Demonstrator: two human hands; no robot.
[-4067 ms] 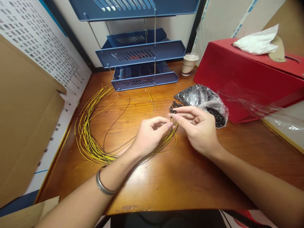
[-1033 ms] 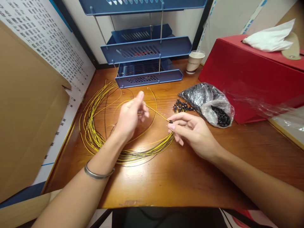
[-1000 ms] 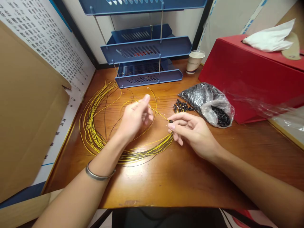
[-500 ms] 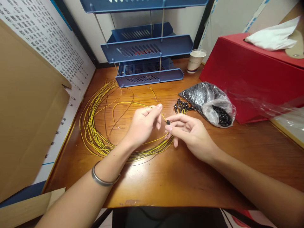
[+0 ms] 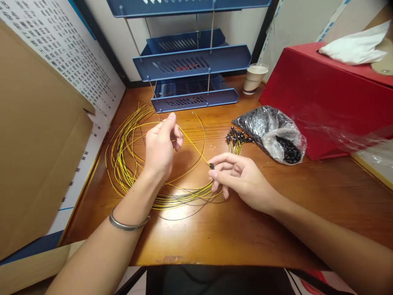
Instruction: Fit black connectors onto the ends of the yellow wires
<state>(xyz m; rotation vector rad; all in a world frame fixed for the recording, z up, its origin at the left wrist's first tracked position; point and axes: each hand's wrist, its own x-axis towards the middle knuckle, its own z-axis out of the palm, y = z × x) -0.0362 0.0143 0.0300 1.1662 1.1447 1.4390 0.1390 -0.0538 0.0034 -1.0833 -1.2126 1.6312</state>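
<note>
One yellow wire (image 5: pixel 193 143) capped, pinched between right hand (image 5: pixel 236 178) and left hand (image 5: pixel 161 145); beside it, most of coil (image 5: pixel 129 172) looks uncapped.

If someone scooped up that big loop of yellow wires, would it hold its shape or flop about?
Probably floppy: the yellow wire bundle lies in loose, uneven curves on the wooden desk. It looks light, since the strands are thin. One strand stretched between the left hand and right hand bows gently, so it may spring back a little.
</note>
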